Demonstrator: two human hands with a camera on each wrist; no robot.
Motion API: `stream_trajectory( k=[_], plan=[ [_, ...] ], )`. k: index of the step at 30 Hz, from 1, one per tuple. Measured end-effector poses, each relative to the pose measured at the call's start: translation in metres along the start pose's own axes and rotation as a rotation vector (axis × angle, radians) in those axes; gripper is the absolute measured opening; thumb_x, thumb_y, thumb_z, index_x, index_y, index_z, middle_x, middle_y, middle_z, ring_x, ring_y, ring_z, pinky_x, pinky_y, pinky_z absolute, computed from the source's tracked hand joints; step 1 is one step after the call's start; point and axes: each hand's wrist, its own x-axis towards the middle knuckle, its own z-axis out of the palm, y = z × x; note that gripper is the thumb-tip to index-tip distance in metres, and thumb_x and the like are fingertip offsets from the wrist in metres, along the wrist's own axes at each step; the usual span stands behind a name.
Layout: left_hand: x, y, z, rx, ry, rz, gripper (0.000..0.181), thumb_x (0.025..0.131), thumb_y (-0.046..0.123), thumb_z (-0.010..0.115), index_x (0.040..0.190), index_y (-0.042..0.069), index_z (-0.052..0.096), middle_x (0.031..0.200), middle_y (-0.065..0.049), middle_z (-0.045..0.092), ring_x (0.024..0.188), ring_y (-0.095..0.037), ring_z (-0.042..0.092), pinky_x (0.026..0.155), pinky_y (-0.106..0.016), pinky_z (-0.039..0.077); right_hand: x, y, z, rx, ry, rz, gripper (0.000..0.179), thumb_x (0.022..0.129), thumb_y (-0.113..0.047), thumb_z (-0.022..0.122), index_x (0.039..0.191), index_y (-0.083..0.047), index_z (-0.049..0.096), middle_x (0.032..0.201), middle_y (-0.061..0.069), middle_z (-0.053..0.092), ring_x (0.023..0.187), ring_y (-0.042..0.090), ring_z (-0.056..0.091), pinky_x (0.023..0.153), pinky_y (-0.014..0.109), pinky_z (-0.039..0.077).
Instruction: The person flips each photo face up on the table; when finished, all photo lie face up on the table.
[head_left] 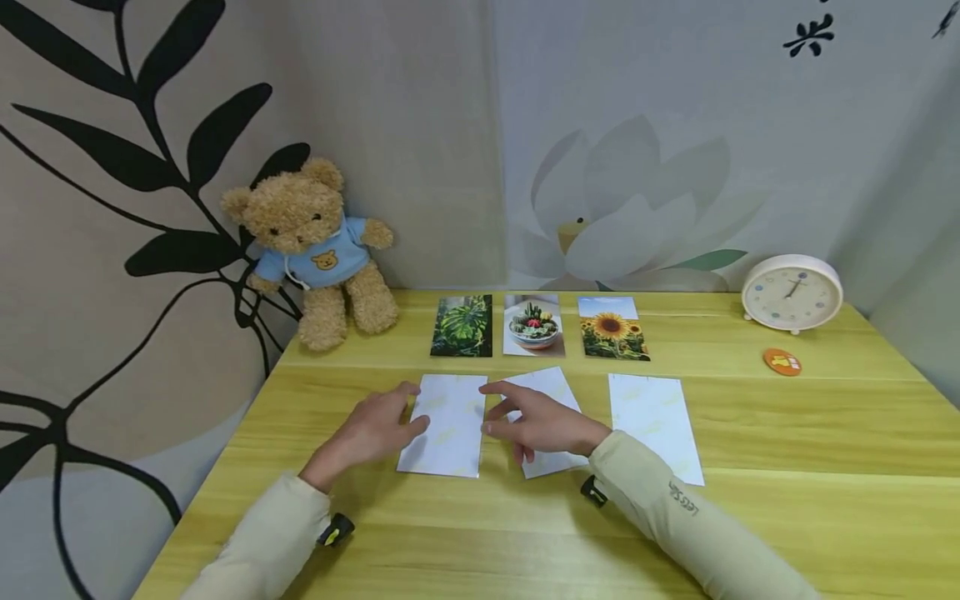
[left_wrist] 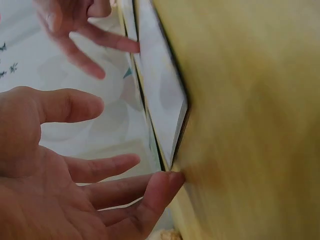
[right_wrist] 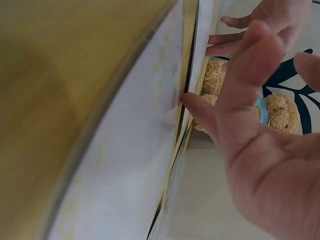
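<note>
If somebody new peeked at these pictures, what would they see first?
Probably the teddy bear in blue at the back left of the table. Next, perhaps, the left hand and right hand at opposite edges of the leftmost white card. Three colourful plant pictures line up farther back.

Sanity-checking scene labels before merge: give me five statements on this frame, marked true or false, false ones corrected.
1. The sunflower picture is the rightmost of the three pictures. True.
2. The left hand is nearest the rightmost white card. False: the left hand is at the leftmost white card.
3. The clock stands left of the teddy bear. False: the clock stands far to its right.
4. The right hand partly covers the middle white card. True.
5. The teddy bear wears a blue top. True.
</note>
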Motion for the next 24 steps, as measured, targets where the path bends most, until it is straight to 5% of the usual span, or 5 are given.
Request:
stream_trajectory(
  k=[8, 11, 14, 19, 24],
  plan=[
    [-0.003, 0.002, 0.005, 0.008, 0.046, 0.022, 0.050, 0.100, 0.026, 0.060, 0.142, 0.000, 0.051, 0.089, -0.008, 0.068, 0.078, -0.022, 0.064, 0.073, -0.041, 0.052, 0.006, -0.012, 0.010, -0.120, 0.032, 0.048, 0.066, 0.100, -0.033, 0.063, 0.156, -0.015, 0.034, 0.137, 0.019, 0.060, 0.053, 0.024, 0.064, 0.060, 0.035, 0.057],
    [-0.003, -0.002, 0.004, -0.045, 0.064, 0.019, 0.048, 0.100, 0.025, 0.060, 0.140, 0.000, 0.053, 0.092, -0.009, 0.069, 0.077, -0.019, 0.064, 0.072, -0.038, 0.052, 0.008, -0.017, 0.013, -0.220, 0.033, 0.035, 0.066, 0.100, -0.033, 0.062, 0.157, -0.015, 0.033, 0.134, 0.018, 0.063, 0.055, 0.023, 0.067, 0.078, 0.035, 0.058],
    [-0.004, -0.006, 0.002, -0.101, 0.090, 0.014, 0.044, 0.100, 0.024, 0.059, 0.138, 0.001, 0.055, 0.112, -0.015, 0.072, 0.097, -0.025, 0.070, 0.082, -0.042, 0.056, 0.010, -0.021, 0.017, -0.364, 0.060, -0.014, 0.066, 0.100, -0.034, 0.062, 0.157, -0.017, 0.033, 0.119, 0.012, 0.070, 0.062, 0.014, 0.066, 0.087, 0.035, 0.054],
    [-0.003, -0.012, -0.002, -0.207, 0.163, 0.026, 0.038, 0.102, 0.017, 0.055, 0.135, 0.000, 0.058, 0.126, -0.020, 0.066, 0.112, -0.033, 0.066, 0.090, -0.046, 0.056, 0.016, -0.028, 0.026, -0.563, 0.141, -0.058, 0.068, 0.099, -0.039, 0.062, 0.158, -0.023, 0.033, 0.065, -0.002, 0.058, 0.054, 0.009, 0.047, 0.059, 0.029, 0.045],
    [0.001, -0.015, -0.002, -0.313, 0.271, 0.110, 0.031, 0.103, 0.011, 0.052, 0.131, 0.002, 0.062, 0.124, -0.017, 0.068, 0.110, -0.030, 0.066, 0.090, -0.043, 0.057, 0.023, -0.035, 0.035, -0.676, 0.207, 0.016, 0.070, 0.100, -0.051, 0.056, 0.160, -0.031, 0.027, 0.053, -0.002, 0.049, 0.055, 0.015, 0.048, 0.050, 0.029, 0.039]
  ],
)
